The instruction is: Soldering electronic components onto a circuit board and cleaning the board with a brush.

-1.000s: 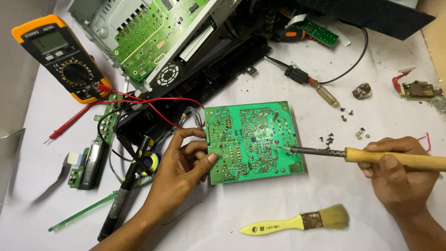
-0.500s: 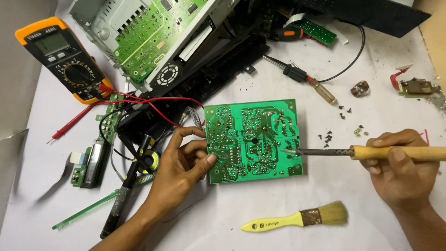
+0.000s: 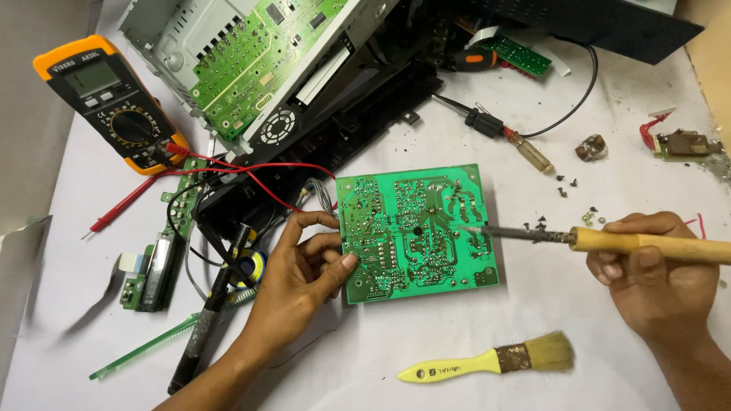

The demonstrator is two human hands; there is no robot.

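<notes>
A green circuit board lies flat, solder side up, in the middle of a white counter, between the two hands. Nearest the viewer, a small brush with a yellow handle and pale bristles is laid on the counter just below the board, apart from it. The board's left edge is pinched by the left hand, its grip closed on the board with the thumb on top and the fingertips curled at the edge. On the right, a soldering iron with a wooden handle is held level by the right hand, the grip clamped around the handle; the metal tip is pointed left and rests over the board's right half, near its middle. Whether the tip touches the board cannot be told. Small dark screws are scattered just beside the iron's shaft. To the left of the left hand, a dark pen-shaped tool, a narrow green board and a green plastic strip are laid out. Farther back, a red probe wire is run toward an orange meter at the far left. Behind the board, an opened grey metal chassis holding another green board is tilted on a black casing. At the far right, a screwdriver with a clear handle and a black cable are seen.
</notes>
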